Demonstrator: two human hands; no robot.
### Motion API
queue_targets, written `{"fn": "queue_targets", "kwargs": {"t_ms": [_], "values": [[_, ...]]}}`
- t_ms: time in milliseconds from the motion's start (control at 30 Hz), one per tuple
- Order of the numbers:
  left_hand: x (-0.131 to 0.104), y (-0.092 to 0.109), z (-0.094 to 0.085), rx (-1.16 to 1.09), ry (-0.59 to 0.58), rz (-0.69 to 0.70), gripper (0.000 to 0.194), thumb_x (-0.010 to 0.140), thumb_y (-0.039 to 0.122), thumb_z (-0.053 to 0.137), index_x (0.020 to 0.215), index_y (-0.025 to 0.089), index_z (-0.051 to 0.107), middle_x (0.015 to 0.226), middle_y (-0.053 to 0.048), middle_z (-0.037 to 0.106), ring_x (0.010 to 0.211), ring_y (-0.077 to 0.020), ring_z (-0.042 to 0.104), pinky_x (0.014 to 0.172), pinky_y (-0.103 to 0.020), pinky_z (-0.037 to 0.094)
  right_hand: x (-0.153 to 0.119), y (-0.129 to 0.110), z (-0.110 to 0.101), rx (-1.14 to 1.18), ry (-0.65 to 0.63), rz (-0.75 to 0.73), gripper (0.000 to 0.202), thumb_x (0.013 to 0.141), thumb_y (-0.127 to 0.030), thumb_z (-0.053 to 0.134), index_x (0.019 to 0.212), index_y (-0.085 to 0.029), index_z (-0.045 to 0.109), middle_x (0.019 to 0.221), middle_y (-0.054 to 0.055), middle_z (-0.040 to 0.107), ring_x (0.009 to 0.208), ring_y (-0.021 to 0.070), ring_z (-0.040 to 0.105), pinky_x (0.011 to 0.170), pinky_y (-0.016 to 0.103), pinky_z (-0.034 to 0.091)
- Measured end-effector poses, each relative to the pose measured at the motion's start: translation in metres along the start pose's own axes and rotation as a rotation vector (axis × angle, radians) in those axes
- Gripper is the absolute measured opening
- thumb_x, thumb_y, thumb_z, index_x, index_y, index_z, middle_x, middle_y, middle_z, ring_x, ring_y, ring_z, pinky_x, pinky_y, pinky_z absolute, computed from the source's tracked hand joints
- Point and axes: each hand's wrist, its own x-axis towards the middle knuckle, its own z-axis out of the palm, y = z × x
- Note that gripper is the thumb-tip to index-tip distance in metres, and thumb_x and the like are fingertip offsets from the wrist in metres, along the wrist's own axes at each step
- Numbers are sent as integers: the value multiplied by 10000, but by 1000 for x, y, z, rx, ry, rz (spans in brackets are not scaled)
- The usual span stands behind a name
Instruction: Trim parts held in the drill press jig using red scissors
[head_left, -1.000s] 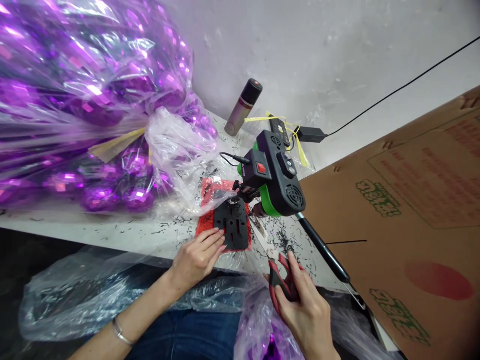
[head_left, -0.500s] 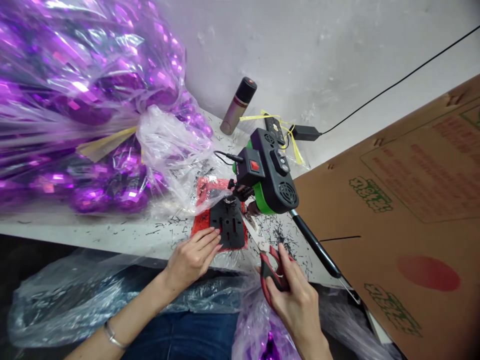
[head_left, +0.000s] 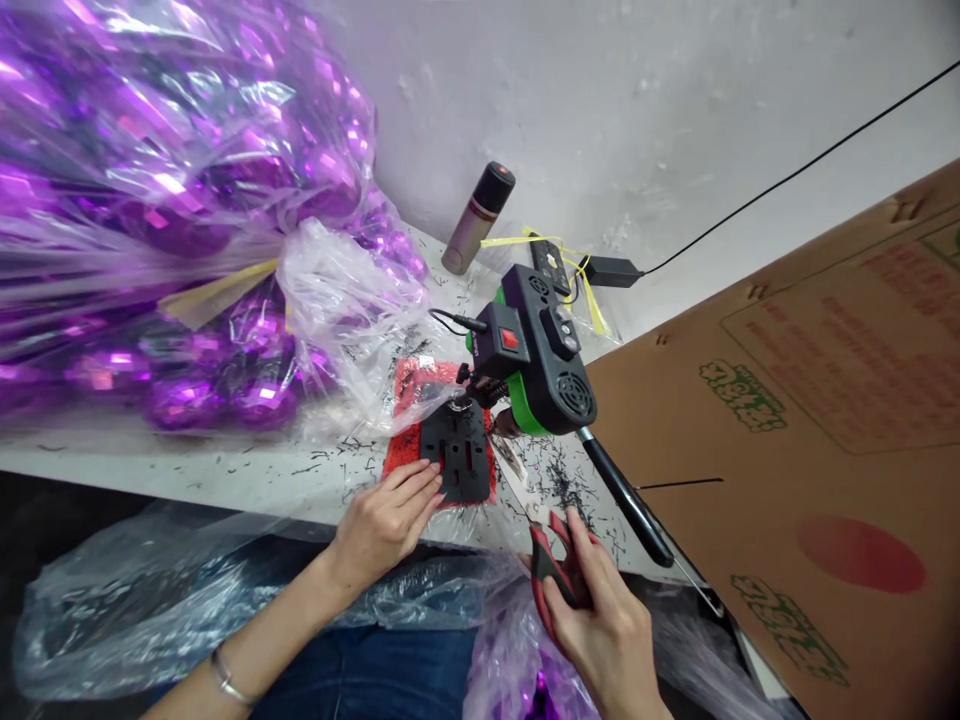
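Observation:
My right hand [head_left: 600,610] is closed round the red and black handles of a pair of scissors [head_left: 538,512]. Their blades point up and left, just below the black and green machine [head_left: 547,350] with a red switch. On the black slotted base plate [head_left: 466,470] rests my left hand [head_left: 390,515], fingers lying flat over its near left corner. Under the plate is a red mat [head_left: 401,448]. Short black clippings [head_left: 562,478] are scattered over the table on both sides of the plate.
Clear bags of shiny purple balls [head_left: 195,200] fill the left. Behind the machine stand a spray can [head_left: 478,218] and a black adapter [head_left: 611,271]. A large cardboard box [head_left: 795,480] takes up the right, with a black-handled rod [head_left: 626,495] beside it. The white table [head_left: 187,465] ends near my lap.
My right hand has moved slightly down and right, drawing the scissors a little away from the machine. My left hand stays in place on the plate.

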Motion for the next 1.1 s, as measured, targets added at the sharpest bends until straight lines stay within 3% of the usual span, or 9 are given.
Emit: {"fn": "queue_targets", "kwargs": {"t_ms": [367, 533, 700, 867, 1100], "values": [[-1, 1, 0, 11, 2, -1, 217, 902, 129, 573, 1083, 136, 692, 1068, -68, 741, 1019, -204, 686, 835, -312, 611, 3, 1, -1, 48, -23, 1, 590, 879, -270, 565, 1450, -191, 439, 1127, 84, 736, 969, 231, 724, 836, 321, 588], [-1, 0, 1, -6, 1, -5, 263, 901, 136, 575, 1141, 165, 679, 1086, -63, 736, 1043, -203, 679, 853, -314, 606, 10, 0, -1, 134, -61, 29, 555, 869, -260, 558, 1412, -168, 488, 1174, 102, 718, 956, 214, 732, 794, 276, 603], [0, 1, 1, 9, 7, -5, 216, 910, 131, 563, 1078, 147, 696, 1063, -67, 742, 1016, -204, 690, 832, -314, 615, 5, 4, -2, 163, -90, 68, 554, 855, -266, 577, 1399, -190, 501, 1209, 81, 705, 1006, 221, 721, 828, 293, 604], [0, 1, 1, 11, 15, 4, 208, 902, 136, 580, 1076, 136, 693, 1064, -71, 742, 1016, -209, 690, 826, -320, 616, 8, 1, 0, 179, -118, 135, 563, 845, -323, 594, 1382, -166, 531, 1180, 94, 717, 961, 238, 735, 748, 283, 622], [0, 1, 1, 28, 13, 7, 187, 908, 130, 570, 1049, 121, 692, 1055, -73, 743, 1009, -202, 690, 820, -304, 616, 5, 9, -7, 217, -201, 168, 616, 817, -354, 673, 1400, -239, 514, 1203, 43, 709, 997, 219, 724, 780, 264, 613]]}}
